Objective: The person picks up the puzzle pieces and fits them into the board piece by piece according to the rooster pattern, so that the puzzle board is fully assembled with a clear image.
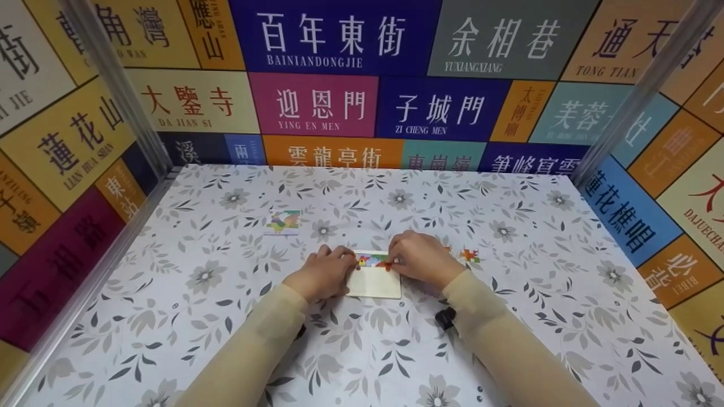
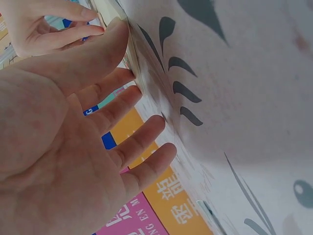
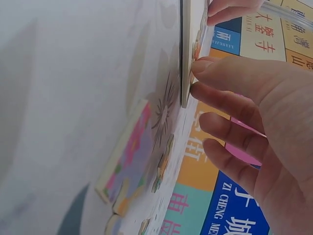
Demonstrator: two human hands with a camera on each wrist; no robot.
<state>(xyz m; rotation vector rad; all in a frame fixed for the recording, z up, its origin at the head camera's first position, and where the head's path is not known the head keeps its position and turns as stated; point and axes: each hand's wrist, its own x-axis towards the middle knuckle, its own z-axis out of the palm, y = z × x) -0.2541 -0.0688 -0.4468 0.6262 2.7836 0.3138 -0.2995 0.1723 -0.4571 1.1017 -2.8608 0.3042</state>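
Observation:
A cream puzzle board [image 1: 374, 282] lies flat on the floral tablecloth [image 1: 226, 316], with a strip of colourful pieces [image 1: 370, 260] along its far edge. My left hand [image 1: 327, 270] rests at the board's left side with fingers nearly straight; in the left wrist view the thumb of that hand [image 2: 73, 137] touches the board's edge [image 2: 131, 54]. My right hand [image 1: 417, 257] lies over the board's far right corner, a fingertip pressing an orange piece [image 1: 386, 264]. In the right wrist view its fingers [image 3: 230, 103] are extended and the thumb touches the board's edge [image 3: 186, 54].
A small block of joined colourful pieces [image 1: 284, 221] lies to the far left of the board. Loose pieces [image 1: 469, 255] sit just right of my right hand, also in the right wrist view [image 3: 129, 156]. Walls covered in sign panels [image 1: 334, 102] enclose three sides.

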